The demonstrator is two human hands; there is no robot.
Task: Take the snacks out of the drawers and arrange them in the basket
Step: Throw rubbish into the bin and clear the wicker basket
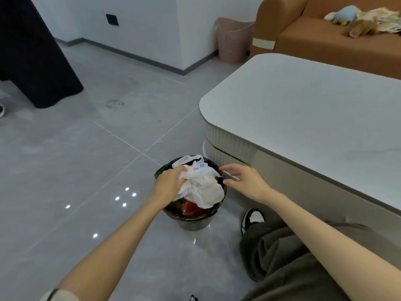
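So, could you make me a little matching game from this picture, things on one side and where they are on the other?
1 white plastic bag
2 pink hamper
3 blue plush toy
4 trash bin

A on the orange sofa
B on the floor by the low table
C gripped by the left hand
D by the wall, beside the sofa

Pairs: 1-C, 2-D, 3-A, 4-B.

Both forearms bare, reaching from lower frame to centre. Left hand [168, 183] knuckles up, fingers curled into white bag [204, 187]. Right hand [245, 181] palm down, pinching thin grey strip [230, 175].
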